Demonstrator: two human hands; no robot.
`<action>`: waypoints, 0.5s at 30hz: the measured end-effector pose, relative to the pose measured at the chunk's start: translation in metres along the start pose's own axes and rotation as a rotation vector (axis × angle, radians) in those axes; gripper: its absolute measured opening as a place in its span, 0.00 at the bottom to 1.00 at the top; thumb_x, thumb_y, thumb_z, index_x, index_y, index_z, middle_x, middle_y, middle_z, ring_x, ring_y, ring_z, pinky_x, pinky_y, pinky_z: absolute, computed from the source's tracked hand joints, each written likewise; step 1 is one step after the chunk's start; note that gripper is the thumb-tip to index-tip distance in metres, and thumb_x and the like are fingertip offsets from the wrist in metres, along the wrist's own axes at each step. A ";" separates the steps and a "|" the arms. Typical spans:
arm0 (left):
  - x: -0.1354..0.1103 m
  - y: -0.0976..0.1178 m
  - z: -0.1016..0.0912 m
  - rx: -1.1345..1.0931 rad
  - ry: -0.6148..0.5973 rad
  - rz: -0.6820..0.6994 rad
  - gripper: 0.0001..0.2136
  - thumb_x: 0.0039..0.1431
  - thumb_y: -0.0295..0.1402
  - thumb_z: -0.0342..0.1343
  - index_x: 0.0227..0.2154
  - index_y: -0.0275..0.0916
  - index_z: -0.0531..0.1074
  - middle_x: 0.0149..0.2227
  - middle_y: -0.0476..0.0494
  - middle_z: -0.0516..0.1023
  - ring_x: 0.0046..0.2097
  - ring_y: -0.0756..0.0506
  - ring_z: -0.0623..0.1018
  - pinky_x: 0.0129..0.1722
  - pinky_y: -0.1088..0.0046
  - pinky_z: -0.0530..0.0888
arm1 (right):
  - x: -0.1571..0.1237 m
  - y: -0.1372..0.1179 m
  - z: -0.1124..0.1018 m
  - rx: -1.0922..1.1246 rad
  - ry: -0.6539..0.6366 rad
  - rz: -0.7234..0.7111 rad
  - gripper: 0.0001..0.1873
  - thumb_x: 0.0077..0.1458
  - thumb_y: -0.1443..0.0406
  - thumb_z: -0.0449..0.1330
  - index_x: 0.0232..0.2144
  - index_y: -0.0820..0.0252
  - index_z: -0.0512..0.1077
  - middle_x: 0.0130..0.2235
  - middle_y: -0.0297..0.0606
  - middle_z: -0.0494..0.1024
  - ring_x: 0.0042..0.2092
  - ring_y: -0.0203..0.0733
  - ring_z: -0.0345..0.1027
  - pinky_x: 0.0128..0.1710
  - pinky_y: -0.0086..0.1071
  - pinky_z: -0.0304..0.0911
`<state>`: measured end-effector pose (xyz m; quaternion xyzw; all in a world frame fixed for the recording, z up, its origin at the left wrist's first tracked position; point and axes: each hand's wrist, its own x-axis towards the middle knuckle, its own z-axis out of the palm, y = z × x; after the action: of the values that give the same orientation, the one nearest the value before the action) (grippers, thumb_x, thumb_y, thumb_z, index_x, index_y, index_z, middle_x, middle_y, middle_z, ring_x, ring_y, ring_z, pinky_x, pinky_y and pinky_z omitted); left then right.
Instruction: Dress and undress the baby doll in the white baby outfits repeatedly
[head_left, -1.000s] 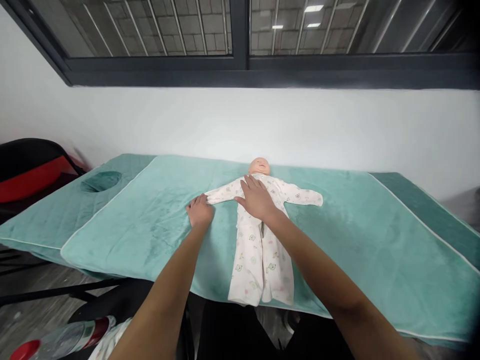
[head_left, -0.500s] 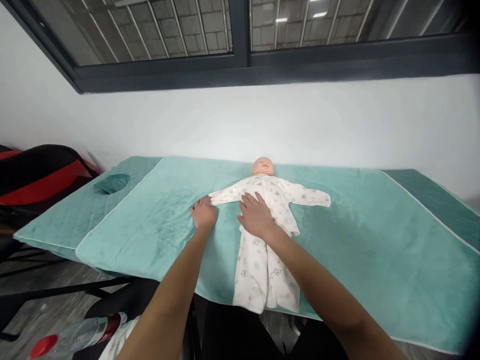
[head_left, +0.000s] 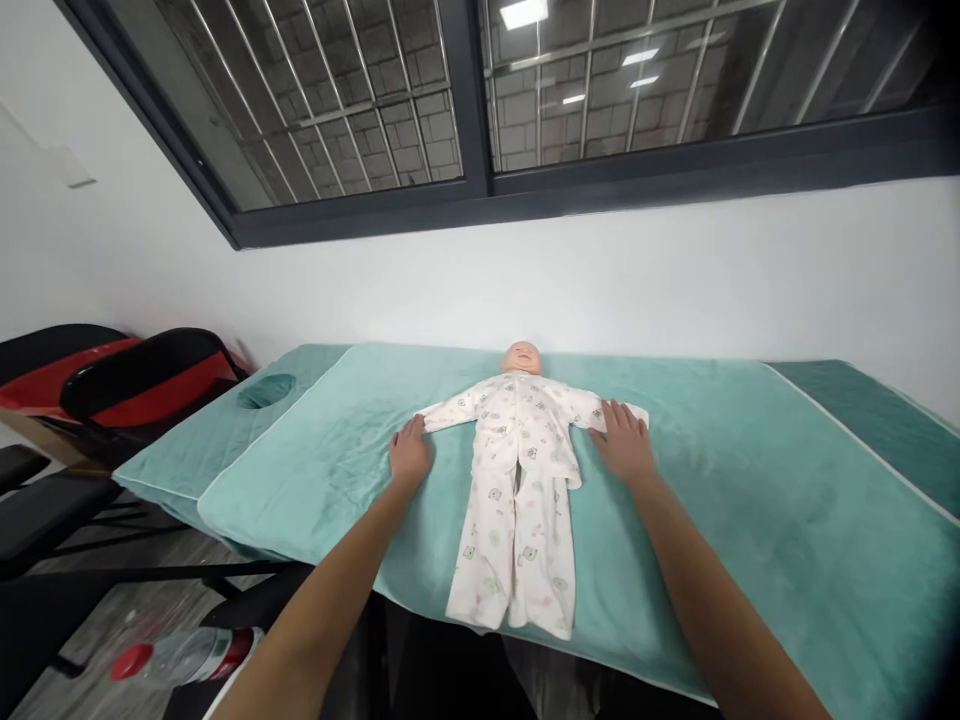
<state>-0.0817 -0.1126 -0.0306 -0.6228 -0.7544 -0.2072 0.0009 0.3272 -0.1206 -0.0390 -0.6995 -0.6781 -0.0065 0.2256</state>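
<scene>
A baby doll [head_left: 522, 358] lies on its back on a green padded bed [head_left: 720, 480], its head toward the wall. It wears a white printed top [head_left: 517, 425] with both sleeves spread sideways, and matching trousers [head_left: 487, 560] below. At the cuff of the left-side sleeve rests my left hand [head_left: 410, 450], fingers extended on the bed cover and touching the sleeve's end. My right hand [head_left: 626, 440] lies flat across the right-side sleeve near its cuff, fingers spread. Neither hand grasps anything visible.
Behind the bed is a white wall with a dark-framed window [head_left: 480, 185]. Black and red chairs [head_left: 161, 375] stand at the left, beside the bed's face hole [head_left: 266, 391]. A plastic bottle with a red cap [head_left: 187, 657] is at the lower left.
My right hand has moved rightward from the top's chest onto the right-side sleeve. My left hand stays by the left-side cuff. The view has tilted up slightly.
</scene>
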 end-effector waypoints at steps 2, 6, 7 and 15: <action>-0.020 -0.008 -0.008 0.025 -0.034 0.043 0.27 0.60 0.22 0.42 0.63 0.36 0.64 0.67 0.39 0.63 0.68 0.43 0.63 0.69 0.57 0.55 | -0.002 0.015 0.009 -0.037 -0.014 0.035 0.32 0.67 0.56 0.45 0.69 0.60 0.52 0.70 0.45 0.54 0.71 0.52 0.44 0.68 0.52 0.43; -0.084 -0.059 -0.033 0.161 -0.023 0.112 0.22 0.67 0.35 0.41 0.61 0.41 0.67 0.66 0.41 0.65 0.68 0.41 0.62 0.69 0.53 0.55 | -0.003 0.024 0.019 -0.052 -0.058 0.084 0.35 0.66 0.54 0.43 0.69 0.65 0.51 0.71 0.48 0.51 0.71 0.54 0.42 0.67 0.53 0.44; -0.104 -0.079 -0.040 0.201 0.014 0.071 0.22 0.67 0.36 0.40 0.59 0.42 0.68 0.66 0.41 0.66 0.67 0.42 0.64 0.68 0.55 0.57 | -0.003 0.023 0.020 -0.048 -0.066 0.081 0.35 0.66 0.54 0.42 0.69 0.66 0.51 0.71 0.49 0.50 0.71 0.54 0.42 0.67 0.54 0.43; -0.270 -0.205 -0.054 0.551 -0.184 -0.267 0.24 0.56 0.39 0.50 0.56 0.53 0.72 0.67 0.45 0.65 0.67 0.38 0.65 0.62 0.51 0.65 | -0.009 -0.005 0.015 0.063 0.006 0.171 0.35 0.63 0.58 0.43 0.69 0.66 0.50 0.71 0.50 0.51 0.72 0.55 0.39 0.65 0.63 0.39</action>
<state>-0.2278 -0.4117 -0.1155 -0.5108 -0.8541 0.0638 0.0741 0.3170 -0.1244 -0.0538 -0.7474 -0.6150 0.0319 0.2493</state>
